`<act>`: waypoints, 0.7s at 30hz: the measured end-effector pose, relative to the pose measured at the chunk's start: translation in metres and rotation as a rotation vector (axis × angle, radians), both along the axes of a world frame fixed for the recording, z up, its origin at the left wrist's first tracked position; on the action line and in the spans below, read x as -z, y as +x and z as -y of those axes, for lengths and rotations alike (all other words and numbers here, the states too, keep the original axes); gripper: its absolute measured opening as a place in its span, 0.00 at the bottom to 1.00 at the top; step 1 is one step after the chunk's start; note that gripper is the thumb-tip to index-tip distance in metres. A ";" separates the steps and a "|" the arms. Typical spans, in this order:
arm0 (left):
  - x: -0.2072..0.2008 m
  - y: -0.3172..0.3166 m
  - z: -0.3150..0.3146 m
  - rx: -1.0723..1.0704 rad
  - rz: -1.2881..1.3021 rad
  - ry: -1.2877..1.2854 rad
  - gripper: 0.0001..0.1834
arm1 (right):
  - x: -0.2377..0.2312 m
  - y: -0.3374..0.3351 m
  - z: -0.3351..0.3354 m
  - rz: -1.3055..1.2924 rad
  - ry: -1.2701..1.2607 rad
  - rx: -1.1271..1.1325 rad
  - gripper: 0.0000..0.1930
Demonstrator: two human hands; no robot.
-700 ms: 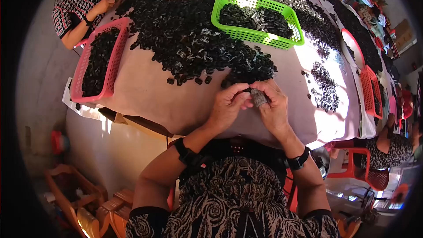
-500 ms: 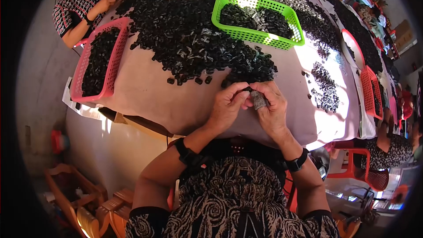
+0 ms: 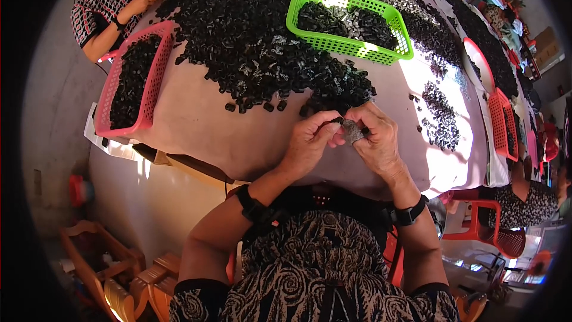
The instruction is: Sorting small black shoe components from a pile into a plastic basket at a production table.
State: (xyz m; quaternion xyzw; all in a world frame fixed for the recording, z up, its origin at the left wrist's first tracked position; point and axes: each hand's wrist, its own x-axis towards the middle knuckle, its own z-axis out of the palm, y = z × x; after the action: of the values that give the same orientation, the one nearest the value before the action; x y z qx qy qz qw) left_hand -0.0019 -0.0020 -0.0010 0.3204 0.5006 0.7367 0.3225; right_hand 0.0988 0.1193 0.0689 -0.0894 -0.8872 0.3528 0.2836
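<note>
Both hands, the left hand (image 3: pixel 311 138) and right hand (image 3: pixel 375 138), stay pinched around one small grey-and-black part (image 3: pixel 353 131) just below the black parts heap (image 3: pixel 262 53), barely shifted since a moment ago, so fitting seems ongoing.

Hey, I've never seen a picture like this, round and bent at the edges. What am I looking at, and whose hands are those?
It comes from a wide fisheye camera worn on a person's head, looking down, so straight edges curve. The two bare hands are the wearer's own: the left hand and the right hand together pinch a small grey piece above the table. On the table lies a big heap of small black parts, plus a green basket and a pink basket holding more. Another person works at the far left corner.
</note>
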 end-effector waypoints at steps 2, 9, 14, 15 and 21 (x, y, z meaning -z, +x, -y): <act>-0.004 0.000 0.000 0.027 -0.009 -0.027 0.12 | -0.003 0.000 -0.002 0.050 0.020 -0.011 0.12; -0.001 0.002 -0.001 0.023 -0.028 -0.021 0.11 | -0.001 0.001 -0.007 0.059 0.039 -0.069 0.14; -0.002 0.002 -0.001 0.036 -0.021 -0.015 0.11 | 0.001 -0.001 -0.014 0.078 0.085 -0.107 0.14; -0.003 0.002 -0.001 0.035 -0.021 -0.015 0.11 | 0.000 -0.001 -0.013 0.079 0.085 -0.107 0.14; 0.000 0.002 -0.002 0.007 -0.014 -0.013 0.11 | -0.001 -0.001 -0.003 0.070 0.079 -0.092 0.14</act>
State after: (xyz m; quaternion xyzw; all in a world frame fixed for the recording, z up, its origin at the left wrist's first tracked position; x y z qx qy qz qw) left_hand 0.0004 0.0000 -0.0007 0.3254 0.5063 0.7301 0.3235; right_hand 0.0977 0.1223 0.0695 -0.0494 -0.9130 0.3268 0.2393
